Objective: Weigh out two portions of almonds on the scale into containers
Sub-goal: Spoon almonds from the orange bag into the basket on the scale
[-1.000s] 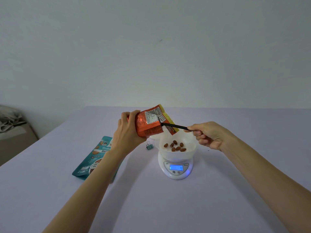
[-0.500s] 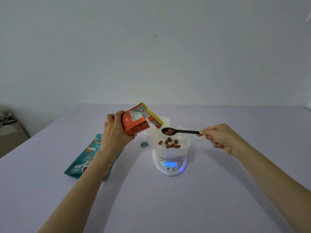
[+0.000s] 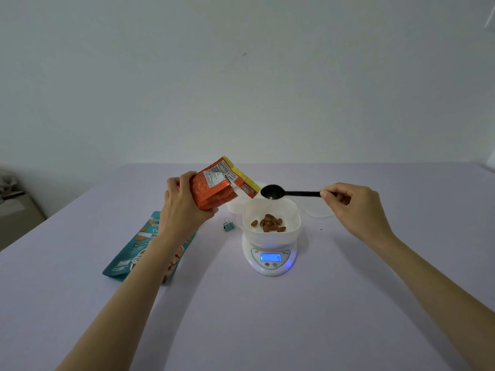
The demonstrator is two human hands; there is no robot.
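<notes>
Bare left hand [image 3: 184, 208], bare right hand [image 3: 356, 208]

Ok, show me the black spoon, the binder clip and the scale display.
black spoon [image 3: 293, 194], head view, middle of its handle.
binder clip [image 3: 228, 226], head view, its teal body.
scale display [image 3: 271, 257], head view, centre of the lit blue screen.

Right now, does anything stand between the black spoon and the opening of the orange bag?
Nothing visible does. The empty black spoon, held by the right hand, hangs just beside the open end of the orange bag, which the left hand grips tilted.
</notes>
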